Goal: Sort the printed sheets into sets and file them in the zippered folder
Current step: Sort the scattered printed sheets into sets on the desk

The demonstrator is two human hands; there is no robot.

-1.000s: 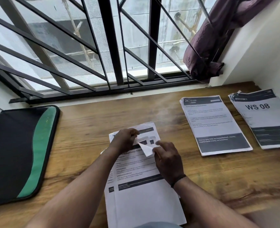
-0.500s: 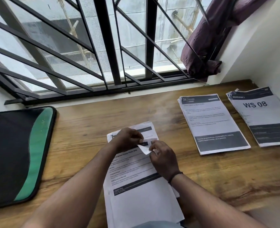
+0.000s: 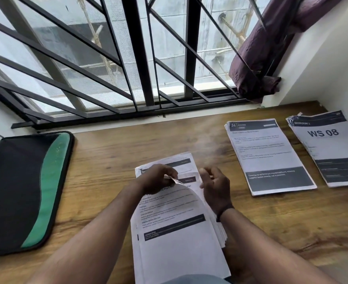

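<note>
The unsorted stack (image 3: 175, 232) lies on the wooden surface (image 3: 107, 160) right in front of the person, and its top sheet (image 3: 181, 193) is peeling up at the far corner, curling back in a soft arc. That's thin printer paper: light, floppy, no stiffness of its own, and I'd say prone to clinging to the sheet beneath. The left hand (image 3: 158, 178) has that raised corner pinched, fingers (image 3: 170, 174) curled down onto the edge. The right hand (image 3: 215, 184) hovers just beside it over the stack's right edge, fingers loosely curled and holding nothing, as far as I can make out.

A corner pinch is fine for separating, but carrying by it looks risky; the sheet would droop and could crease. Better, to my eye, a second hold along a long edge before it travels.

Out to the right, two sorted sets lie flat and just apart: the KITCHEN pile (image 3: 269, 156) nearer, the WS 08 pile (image 3: 330, 148) beyond it by the wall. Both are slightly fanned at the edges, so they'd want squaring up before filing.

Well apart on the left rests the black and green zippered folder (image 3: 23, 187), flat; whether its zip is open I cannot tell. Behind everything, the window grille (image 3: 136, 58) and a bundled purple curtain (image 3: 265, 52).
</note>
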